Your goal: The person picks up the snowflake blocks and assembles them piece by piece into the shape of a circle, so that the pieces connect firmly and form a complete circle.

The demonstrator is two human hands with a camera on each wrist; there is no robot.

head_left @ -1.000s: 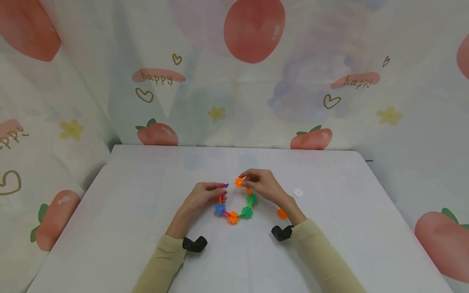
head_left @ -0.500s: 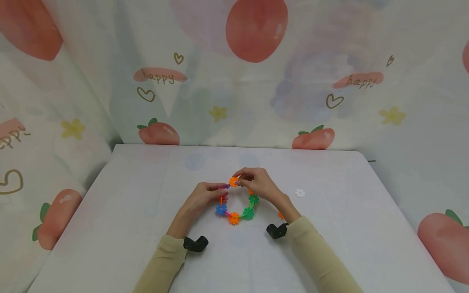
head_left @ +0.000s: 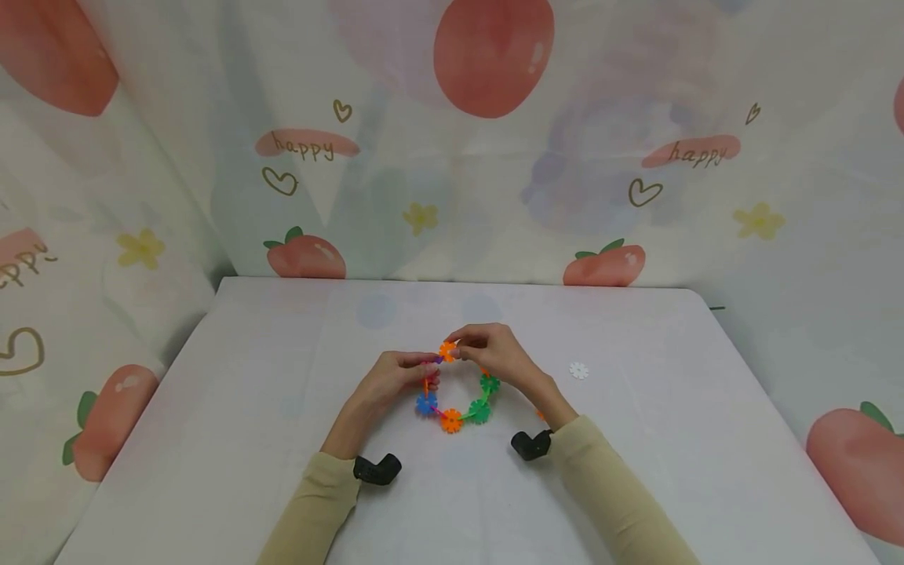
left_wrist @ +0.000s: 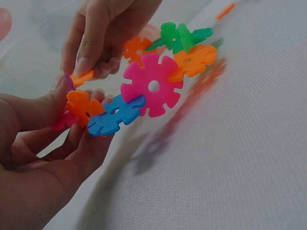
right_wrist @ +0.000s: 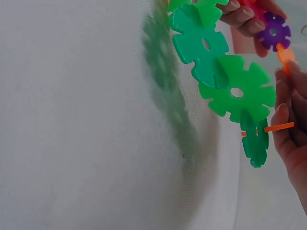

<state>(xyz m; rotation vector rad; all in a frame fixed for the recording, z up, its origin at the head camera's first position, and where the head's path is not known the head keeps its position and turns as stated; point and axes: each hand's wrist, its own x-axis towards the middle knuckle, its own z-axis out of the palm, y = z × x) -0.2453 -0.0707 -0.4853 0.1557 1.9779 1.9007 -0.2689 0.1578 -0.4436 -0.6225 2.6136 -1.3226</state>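
Note:
A curved chain of flower-shaped plastic snowflake discs, joined slot to slot, spans both hands over the table. My left hand [head_left: 388, 380] grips its left end, at a pink disc beside a purple disc [right_wrist: 274, 32]. Between thumb and fingers, my right hand [head_left: 497, 353] pinches an orange disc [head_left: 447, 351]. That orange disc's edge meets the purple one; how deep the slots sit is unclear. Blue [left_wrist: 117, 115], pink [left_wrist: 152, 85] and green [right_wrist: 237, 88] discs make up the chain's near and right sides. Its right end, with another orange disc [right_wrist: 280, 127], hangs under my right hand.
A loose white snowflake disc [head_left: 578, 369] lies on the white-covered table [head_left: 636, 471], right of my right hand. Another orange disc [head_left: 541, 414] is mostly hidden behind my right wrist. A patterned cloth wall [head_left: 480, 196] rises behind the table.
My right hand has moved left with the orange disc, which now meets the purple disc at my left hand. My left hand has stayed almost still.

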